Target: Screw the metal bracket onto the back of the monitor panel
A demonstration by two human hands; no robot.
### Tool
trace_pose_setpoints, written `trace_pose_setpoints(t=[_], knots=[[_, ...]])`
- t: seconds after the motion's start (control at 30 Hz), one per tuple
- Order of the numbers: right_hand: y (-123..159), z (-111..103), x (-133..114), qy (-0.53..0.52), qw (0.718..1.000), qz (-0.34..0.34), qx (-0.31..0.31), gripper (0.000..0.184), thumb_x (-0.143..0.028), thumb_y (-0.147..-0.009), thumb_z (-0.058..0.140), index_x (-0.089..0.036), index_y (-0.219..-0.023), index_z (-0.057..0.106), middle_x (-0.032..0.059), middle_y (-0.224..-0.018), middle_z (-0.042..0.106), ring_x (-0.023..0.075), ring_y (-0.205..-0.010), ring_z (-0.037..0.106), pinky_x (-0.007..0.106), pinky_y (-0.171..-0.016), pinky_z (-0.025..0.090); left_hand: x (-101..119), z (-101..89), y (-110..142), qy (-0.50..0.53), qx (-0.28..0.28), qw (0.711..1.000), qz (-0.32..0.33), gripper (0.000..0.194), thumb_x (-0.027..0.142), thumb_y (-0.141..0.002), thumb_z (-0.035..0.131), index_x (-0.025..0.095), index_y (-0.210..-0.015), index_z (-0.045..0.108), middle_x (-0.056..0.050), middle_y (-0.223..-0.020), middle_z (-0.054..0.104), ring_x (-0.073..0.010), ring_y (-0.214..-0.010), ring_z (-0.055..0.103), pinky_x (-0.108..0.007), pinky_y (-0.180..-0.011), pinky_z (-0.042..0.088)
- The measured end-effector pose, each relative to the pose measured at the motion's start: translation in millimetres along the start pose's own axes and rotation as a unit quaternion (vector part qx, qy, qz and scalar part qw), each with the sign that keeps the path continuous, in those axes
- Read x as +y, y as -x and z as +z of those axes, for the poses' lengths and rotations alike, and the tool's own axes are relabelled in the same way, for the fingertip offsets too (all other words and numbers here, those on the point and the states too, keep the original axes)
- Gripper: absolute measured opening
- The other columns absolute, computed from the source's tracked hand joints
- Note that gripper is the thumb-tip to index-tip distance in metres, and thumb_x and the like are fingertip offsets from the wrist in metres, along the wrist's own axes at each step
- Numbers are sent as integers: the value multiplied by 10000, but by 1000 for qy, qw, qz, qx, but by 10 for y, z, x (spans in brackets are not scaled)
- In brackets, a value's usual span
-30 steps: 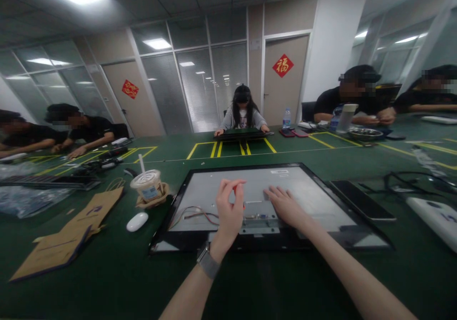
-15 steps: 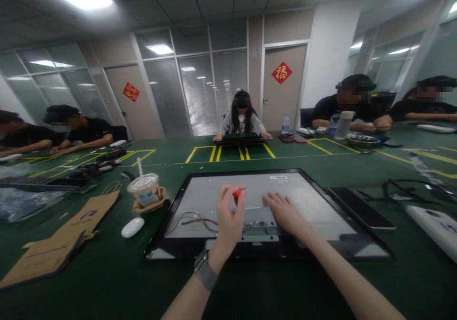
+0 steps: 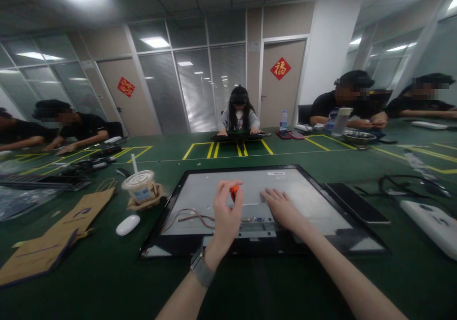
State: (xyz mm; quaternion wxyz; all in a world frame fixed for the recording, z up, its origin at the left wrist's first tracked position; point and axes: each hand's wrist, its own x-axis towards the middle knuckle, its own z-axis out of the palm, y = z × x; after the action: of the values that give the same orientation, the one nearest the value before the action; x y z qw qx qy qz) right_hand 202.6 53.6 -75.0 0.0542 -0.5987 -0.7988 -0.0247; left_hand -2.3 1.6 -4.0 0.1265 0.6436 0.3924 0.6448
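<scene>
A flat display panel (image 3: 314,205) with a grey metal back and black frame lies on the green table in front of me. My left hand (image 3: 226,215) is above its middle, with thumb and fingers closed around a small orange-red object (image 3: 234,193) that looks like a tool handle. Most of that object is hidden by the fingers. My right hand (image 3: 282,208) rests flat on the metal back, fingers stretched out. Between the hands is a strip with connector ports (image 3: 255,220). Thin coloured wires (image 3: 191,215) lie on the panel's left side.
To the left stand a drink cup (image 3: 141,186) with a straw, a white mouse (image 3: 127,225) and a brown paper bag (image 3: 74,220). On the right lie a black phone-like slab (image 3: 357,203), cables and a white device (image 3: 430,225). Across the table a person touches another panel (image 3: 243,137).
The view has shifted slightly, so the scene sits a little left and higher. My hands keep almost the same pose on the panel. The person opposite has moved both hands inward on their panel.
</scene>
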Motion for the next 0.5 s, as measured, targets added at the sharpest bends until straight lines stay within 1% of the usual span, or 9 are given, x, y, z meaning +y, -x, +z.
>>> trace_pose_setpoints(t=[0.17,0.23,0.4,0.5], knots=[[2,-12,-18,-1,1000,7,1,519,-153,-988,285,-194,-1479,451,171,-1546,416,351,-1408,395,581,-1099,333,14,-19,-3,-22,29,999,13,152,295,-911,589,201,-924,709,-44,-938,559,-155,-772,568,-290,-681,532],[5,-27,-29,-1,1000,8,0,521,-150,-988,280,-190,-1478,450,173,-1543,421,354,-1406,396,584,-1095,336,20,-23,-8,-25,31,999,18,157,306,-911,597,203,-904,715,-37,-899,555,-155,-756,561,-291,-675,531],[22,-71,-47,-6,1000,5,-5,536,-115,-968,291,-172,-1479,441,171,-1549,411,351,-1414,379,587,-1102,327,28,-26,-24,-24,33,998,37,159,287,-914,593,199,-944,722,-11,-801,544,-142,-702,541,-282,-688,513],[28,-76,-45,-8,1000,7,-4,548,-105,-959,294,-177,-1482,438,167,-1550,412,344,-1415,377,584,-1110,318,22,-28,-22,-22,30,999,39,154,284,-913,600,197,-968,715,-8,-798,547,-140,-708,546,-276,-699,502]])
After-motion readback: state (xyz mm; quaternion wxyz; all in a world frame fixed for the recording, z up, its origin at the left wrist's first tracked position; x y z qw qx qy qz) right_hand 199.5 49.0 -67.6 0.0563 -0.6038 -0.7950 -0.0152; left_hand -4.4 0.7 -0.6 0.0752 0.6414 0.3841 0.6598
